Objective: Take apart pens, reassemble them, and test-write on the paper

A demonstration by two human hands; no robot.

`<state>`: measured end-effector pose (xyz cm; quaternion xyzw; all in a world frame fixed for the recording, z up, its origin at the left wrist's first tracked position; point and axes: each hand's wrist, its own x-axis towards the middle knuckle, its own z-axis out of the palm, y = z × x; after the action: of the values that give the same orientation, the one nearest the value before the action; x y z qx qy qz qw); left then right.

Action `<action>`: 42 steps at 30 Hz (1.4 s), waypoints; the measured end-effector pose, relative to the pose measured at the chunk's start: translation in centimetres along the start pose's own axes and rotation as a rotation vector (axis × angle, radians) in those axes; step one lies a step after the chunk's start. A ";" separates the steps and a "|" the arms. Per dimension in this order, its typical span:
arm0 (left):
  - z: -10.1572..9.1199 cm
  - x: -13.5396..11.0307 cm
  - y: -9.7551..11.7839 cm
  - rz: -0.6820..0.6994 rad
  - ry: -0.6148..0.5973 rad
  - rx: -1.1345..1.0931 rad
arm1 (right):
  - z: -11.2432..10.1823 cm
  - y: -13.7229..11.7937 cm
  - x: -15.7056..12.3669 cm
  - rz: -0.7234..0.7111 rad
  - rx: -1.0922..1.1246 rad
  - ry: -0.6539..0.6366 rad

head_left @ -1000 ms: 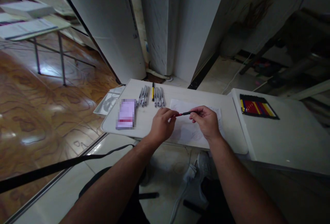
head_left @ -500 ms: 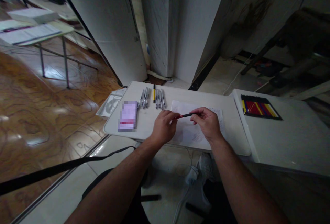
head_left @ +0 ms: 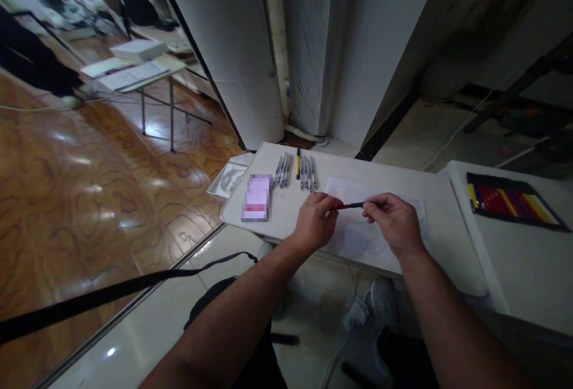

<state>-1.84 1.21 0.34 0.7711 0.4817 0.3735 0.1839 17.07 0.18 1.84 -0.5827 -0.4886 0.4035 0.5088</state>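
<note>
Head view: the fingers (head_left: 330,203) of the left hand (head_left: 316,221) and right hand (head_left: 397,222) pinch opposite ends of a pen (head_left: 349,206) above paper (head_left: 349,190). It looks light, stiff, perhaps slippery; grip both ends.

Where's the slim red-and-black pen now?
Head view, right of centre: the slim red-and-black pen is held between left hand and right hand, over white paper.

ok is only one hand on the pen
No, both the left hand and right hand grip the pen, one at each end.
</note>
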 end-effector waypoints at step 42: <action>0.2 0.3 0.7 -0.199 -0.173 -0.281 | 0.1 -0.1 0.4 0.032 0.200 -0.035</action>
<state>-1.22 1.16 0.81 0.7158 0.4809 0.3493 0.3665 17.02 0.54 1.96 -0.5295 -0.4452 0.4685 0.5495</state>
